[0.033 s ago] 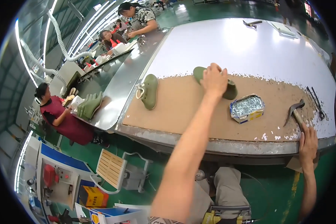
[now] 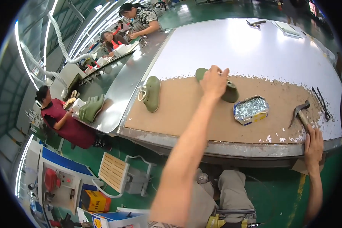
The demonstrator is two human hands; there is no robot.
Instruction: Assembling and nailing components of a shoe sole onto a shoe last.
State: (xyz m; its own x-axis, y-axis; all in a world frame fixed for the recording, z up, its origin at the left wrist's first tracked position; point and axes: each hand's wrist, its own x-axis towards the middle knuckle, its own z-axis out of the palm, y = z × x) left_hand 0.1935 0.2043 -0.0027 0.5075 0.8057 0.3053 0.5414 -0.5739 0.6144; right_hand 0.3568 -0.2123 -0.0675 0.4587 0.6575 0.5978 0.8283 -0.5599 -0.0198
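Note:
My left hand (image 2: 214,83) is closed on a green clog (image 2: 231,93) on the brown board, its fingers bent over the shoe's middle and hiding much of it. A second green clog (image 2: 153,95) with a cream strap lies to the left, apart from my hands. At the table's near right edge, my right hand (image 2: 314,146) is closed round the handle end of a hammer (image 2: 301,114), whose head rests on the board. Between the hands stands an open box of nails (image 2: 251,109).
Brown board (image 2: 178,114) covers the near part of the white-topped table (image 2: 201,45). Dark thin tools (image 2: 321,104) lie far right; another hammer (image 2: 256,24) lies at the back. Several green shoes (image 2: 92,108) stand on the metal bench (image 2: 119,91) at left, where other people work.
My left hand has shifted slightly left, baring more of the clog's end nearest the nail box. My right hand and the hammer look unmoved.

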